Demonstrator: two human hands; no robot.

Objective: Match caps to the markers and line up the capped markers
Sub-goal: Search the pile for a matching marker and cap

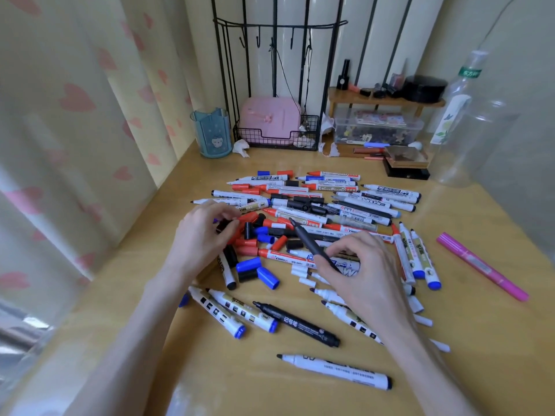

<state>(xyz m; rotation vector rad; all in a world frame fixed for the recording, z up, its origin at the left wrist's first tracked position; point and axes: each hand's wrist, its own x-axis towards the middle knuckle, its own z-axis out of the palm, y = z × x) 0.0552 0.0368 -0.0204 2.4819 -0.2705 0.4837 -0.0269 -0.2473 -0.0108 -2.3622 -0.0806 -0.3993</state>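
A heap of uncapped markers (324,202) with white, black and red barrels covers the middle of the wooden table (480,340). Loose red, blue and black caps (258,267) lie among them near the heap's left front. My right hand (360,274) pinches a dark grey uncapped marker (309,243), its tip pointing up and away. My left hand (204,232) has its fingers curled around a small black cap (223,225) at the left of the cap pile. A capped pink marker (480,265) lies alone at the right.
At the back stand a blue pen cup (211,133), a black wire basket with a pink case (270,124), a wooden shelf over a clear box (378,127) and a clear plastic bottle (462,121). A curtain hangs at the left. More uncapped markers lie near the front edge.
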